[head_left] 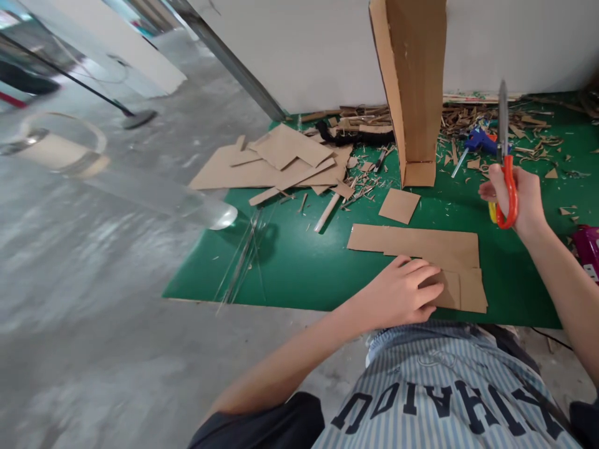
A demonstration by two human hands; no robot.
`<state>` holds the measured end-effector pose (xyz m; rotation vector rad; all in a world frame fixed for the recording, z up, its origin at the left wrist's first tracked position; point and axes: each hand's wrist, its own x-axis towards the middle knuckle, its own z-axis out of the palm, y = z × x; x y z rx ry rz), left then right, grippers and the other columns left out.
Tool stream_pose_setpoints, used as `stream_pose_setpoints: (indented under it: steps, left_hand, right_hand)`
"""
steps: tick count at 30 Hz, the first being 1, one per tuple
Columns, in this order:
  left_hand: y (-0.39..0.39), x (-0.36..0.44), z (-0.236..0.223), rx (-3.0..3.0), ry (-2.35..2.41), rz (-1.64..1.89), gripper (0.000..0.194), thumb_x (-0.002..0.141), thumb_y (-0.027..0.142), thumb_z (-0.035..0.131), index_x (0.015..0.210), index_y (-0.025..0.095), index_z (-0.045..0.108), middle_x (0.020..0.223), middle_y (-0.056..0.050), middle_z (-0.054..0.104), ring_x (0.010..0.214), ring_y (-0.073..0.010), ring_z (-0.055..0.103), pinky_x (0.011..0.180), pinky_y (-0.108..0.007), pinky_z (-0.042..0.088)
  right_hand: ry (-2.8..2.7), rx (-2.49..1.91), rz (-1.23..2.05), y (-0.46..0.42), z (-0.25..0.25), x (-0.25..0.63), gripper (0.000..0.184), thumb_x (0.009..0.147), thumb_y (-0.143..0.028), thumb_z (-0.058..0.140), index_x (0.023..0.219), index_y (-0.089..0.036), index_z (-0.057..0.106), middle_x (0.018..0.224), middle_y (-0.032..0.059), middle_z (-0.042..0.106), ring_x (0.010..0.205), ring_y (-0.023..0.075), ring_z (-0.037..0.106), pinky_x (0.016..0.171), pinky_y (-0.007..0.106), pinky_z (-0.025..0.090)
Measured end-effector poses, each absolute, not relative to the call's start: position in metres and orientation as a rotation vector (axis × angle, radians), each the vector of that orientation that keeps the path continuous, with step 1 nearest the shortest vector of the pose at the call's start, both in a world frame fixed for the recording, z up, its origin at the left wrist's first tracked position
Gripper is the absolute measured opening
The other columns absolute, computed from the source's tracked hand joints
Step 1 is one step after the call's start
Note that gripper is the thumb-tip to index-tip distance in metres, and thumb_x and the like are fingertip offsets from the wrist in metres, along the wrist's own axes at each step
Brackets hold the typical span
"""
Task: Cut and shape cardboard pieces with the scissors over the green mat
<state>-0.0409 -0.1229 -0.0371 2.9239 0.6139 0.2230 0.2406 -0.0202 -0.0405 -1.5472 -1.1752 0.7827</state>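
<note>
My left hand lies on a flat L-shaped piece of brown cardboard near the front of the green mat, its fingers curled over the cardboard's edge. My right hand is raised at the right and grips orange-handled scissors, whose blades point straight up and are closed. A small square of cardboard lies just beyond the large piece.
A tall folded cardboard column stands at the back of the mat. Stacked cardboard sheets lie at the left, scraps along the wall. A blue glue gun, a pink object and a clear tube are nearby. Bare concrete floor extends left.
</note>
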Motion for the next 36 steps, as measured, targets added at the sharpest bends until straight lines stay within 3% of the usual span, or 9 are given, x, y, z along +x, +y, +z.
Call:
stream_pose_setpoints:
  steps: [6,10,14,18,21,25,28,30,36]
  left_hand:
    - [-0.115,-0.035,-0.043,2.674,0.776,0.430,0.033,0.092,0.038,0.059,0.114,0.019,0.074,0.129,-0.009,0.077,0.118,-0.0269,0.071,0.093,-0.041,0.056]
    - [-0.104,-0.034,-0.041,2.649,0.785,0.385,0.032,0.098,0.037,0.055,0.113,0.018,0.075,0.132,-0.008,0.076,0.115,-0.0266,0.072,0.096,-0.044,0.056]
    - [-0.112,-0.035,-0.042,2.722,0.834,0.262,0.030,0.099,0.040,0.062,0.119,0.022,0.075,0.144,-0.013,0.065,0.129,-0.0338,0.064,0.102,-0.051,0.055]
    - [-0.136,-0.040,-0.042,2.463,1.124,0.354,0.055,0.094,0.048,0.070,0.143,0.025,0.060,0.141,-0.019,0.058,0.130,-0.0387,0.058,0.103,-0.062,0.053]
    - [-0.150,-0.045,-0.034,1.800,1.310,0.481,0.065,0.094,0.049,0.066,0.149,0.020,0.046,0.138,-0.020,0.056,0.109,-0.0268,0.067,0.085,-0.046,0.062]
    - [-0.150,-0.048,-0.014,1.002,1.263,0.460,0.053,0.095,0.043,0.063,0.139,0.017,0.046,0.148,-0.021,0.054,0.085,-0.0146,0.071,0.053,-0.025,0.055]
    - [-0.145,-0.046,0.000,0.756,1.230,0.471,0.048,0.096,0.041,0.064,0.134,0.016,0.049,0.155,-0.023,0.051,0.080,-0.0140,0.075,0.048,-0.022,0.054]
    - [-0.142,-0.042,0.004,0.652,1.237,0.467,0.046,0.096,0.037,0.066,0.132,0.015,0.050,0.154,-0.023,0.053,0.077,-0.0150,0.077,0.045,-0.022,0.053]
    - [-0.131,-0.028,0.002,0.462,1.270,0.490,0.031,0.095,0.023,0.064,0.123,0.013,0.054,0.127,-0.017,0.072,0.074,-0.0176,0.079,0.048,-0.023,0.056]
  right_hand:
    - [-1.115,-1.359,1.095,-0.031,-0.031,0.235,0.056,0.079,-0.068,0.079,0.099,-0.017,0.065,0.076,0.0056,0.074,0.069,0.0169,0.074,0.073,0.031,0.066]
    - [-1.202,-1.431,1.245,-0.034,-0.029,0.243,0.057,0.083,-0.070,0.074,0.104,-0.018,0.068,0.075,0.0066,0.076,0.067,0.0177,0.075,0.074,0.031,0.068]
    - [-1.214,-1.538,1.309,-0.036,-0.026,0.243,0.052,0.088,-0.069,0.070,0.097,-0.017,0.069,0.070,0.0075,0.075,0.066,0.0194,0.076,0.068,0.030,0.068]
    - [-1.151,-1.580,1.284,-0.038,-0.022,0.235,0.054,0.087,-0.070,0.070,0.095,-0.017,0.068,0.066,0.0068,0.073,0.062,0.0190,0.074,0.065,0.031,0.067]
    - [-1.135,-1.561,1.248,-0.037,-0.023,0.231,0.056,0.081,-0.073,0.074,0.092,-0.018,0.067,0.067,0.0062,0.073,0.065,0.0192,0.075,0.066,0.031,0.067]
    - [-1.165,-1.554,1.157,-0.044,-0.023,0.228,0.057,0.077,-0.073,0.077,0.086,-0.018,0.066,0.070,0.0062,0.072,0.063,0.0169,0.072,0.064,0.028,0.065]
    - [-1.137,-1.551,1.120,-0.064,-0.017,0.222,0.058,0.077,-0.072,0.078,0.087,-0.017,0.068,0.070,0.0061,0.071,0.061,0.0149,0.069,0.062,0.027,0.063]
    - [-1.034,-1.447,1.214,-0.084,-0.014,0.217,0.057,0.081,-0.072,0.075,0.100,-0.018,0.070,0.072,0.0047,0.072,0.067,0.0189,0.073,0.065,0.032,0.065]
    - [-0.776,-1.366,1.498,-0.126,-0.035,0.199,0.046,0.082,-0.069,0.072,0.100,-0.027,0.069,0.076,0.0030,0.076,0.073,0.0260,0.078,0.072,0.041,0.068]
